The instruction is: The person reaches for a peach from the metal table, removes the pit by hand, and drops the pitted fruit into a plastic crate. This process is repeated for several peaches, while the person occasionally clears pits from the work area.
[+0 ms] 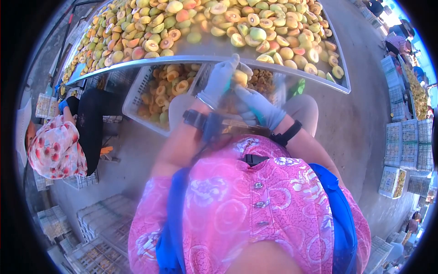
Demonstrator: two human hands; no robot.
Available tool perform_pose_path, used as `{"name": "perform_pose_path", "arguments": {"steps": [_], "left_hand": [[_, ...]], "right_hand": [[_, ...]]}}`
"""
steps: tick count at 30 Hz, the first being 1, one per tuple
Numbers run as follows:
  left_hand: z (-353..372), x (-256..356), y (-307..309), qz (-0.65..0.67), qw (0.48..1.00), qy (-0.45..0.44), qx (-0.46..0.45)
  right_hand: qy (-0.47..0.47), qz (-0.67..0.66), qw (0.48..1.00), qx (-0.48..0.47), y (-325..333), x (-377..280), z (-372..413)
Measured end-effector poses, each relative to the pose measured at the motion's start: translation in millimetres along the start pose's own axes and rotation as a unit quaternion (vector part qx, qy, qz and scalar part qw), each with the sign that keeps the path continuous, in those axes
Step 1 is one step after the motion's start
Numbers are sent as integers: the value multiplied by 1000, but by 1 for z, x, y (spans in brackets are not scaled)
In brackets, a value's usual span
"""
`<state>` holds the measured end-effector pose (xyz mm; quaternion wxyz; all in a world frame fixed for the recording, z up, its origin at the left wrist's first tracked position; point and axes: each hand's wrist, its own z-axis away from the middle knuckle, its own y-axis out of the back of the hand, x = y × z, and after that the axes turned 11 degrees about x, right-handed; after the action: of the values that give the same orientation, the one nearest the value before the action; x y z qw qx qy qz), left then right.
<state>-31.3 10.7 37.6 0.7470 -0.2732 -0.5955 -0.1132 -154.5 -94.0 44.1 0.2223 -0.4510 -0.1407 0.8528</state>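
My left hand [221, 83], in a pale glove, is closed around a yellow apricot [240, 78] just below the front rim of the metal table [182, 59]. Right under the fruit is my right hand [262, 107], also gloved, its fingertips close to the apricot. Its fingers are curled and partly blurred; whatever they hold is hidden. On the table lies a heap of whole and halved apricots [150, 44], some with the pit showing. Below my hands, a white crate [133, 106] contains halved apricots, and small brown pieces [261, 82] that look like pits lie beside it.
A person in a cherry-print top [58, 148] sits at the left, with a blue-gloved hand near the table. Stacked crates [401, 141] stand along the right side, and more crates [102, 219] are at the lower left. My knees are under the table's edge.
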Motion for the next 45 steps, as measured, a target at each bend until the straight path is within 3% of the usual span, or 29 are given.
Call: {"name": "perform_pose_path", "arguments": {"steps": [1, 9, 15, 17, 21, 24, 27, 33, 36, 37, 38, 40, 41, 42, 43, 44, 45], "left_hand": [[5, 8, -1, -1, 1000, 3, -22], [9, 8, 6, 39, 995, 29, -86], [5, -9, 8, 168, 974, 119, -91], [3, -15, 6, 266, 946, 173, -62], [1, -21, 12, 261, 947, 166, -91], [1, -28, 11, 338, 924, 140, -113], [-1, -36, 11, 350, 926, 109, -92], [-8, -45, 10, 428, 891, 132, -73], [11, -33, -7, 401, 909, 108, -32], [26, -27, -18, 419, 903, 91, 24], [33, -25, -24, 433, 895, 76, 78], [7, -49, -1, 379, 921, 80, 42], [1, -49, 12, 382, 919, 98, -15], [-3, -50, 23, 383, 914, 114, -71], [-3, -42, 25, 404, 904, 133, -38], [2, -34, 23, 404, 904, 133, -37], [10, -27, 21, 242, 970, 21, -3]], "right_hand": [[-26, -47, 997, -49, 4, 2, -3], [-88, -147, 971, -164, 11, 10, -8], [-110, -207, 947, -218, 10, 12, -9], [-115, -226, 940, -228, 11, 14, -12], [-134, -260, 920, -260, 9, 15, -13], [-137, -281, 907, -280, 11, 19, -17], [-146, -312, 882, -322, 14, 24, -23], [-150, -353, 838, -387, 16, 27, -30], [-166, -354, 817, -423, 5, 21, -22], [-187, -351, 802, -445, 1, 19, -18], [-187, -351, 802, -445, 3, 19, -19], [-126, -326, 862, -367, 13, 14, -21], [-126, -325, 862, -368, 18, 11, -17], [-74, -282, 921, -259, 23, 8, -14], [-21, -235, 961, -145, 26, 5, -11], [-22, -235, 961, -146, 26, 3, -11], [20, -137, 989, -56, 25, 0, -10]]}}
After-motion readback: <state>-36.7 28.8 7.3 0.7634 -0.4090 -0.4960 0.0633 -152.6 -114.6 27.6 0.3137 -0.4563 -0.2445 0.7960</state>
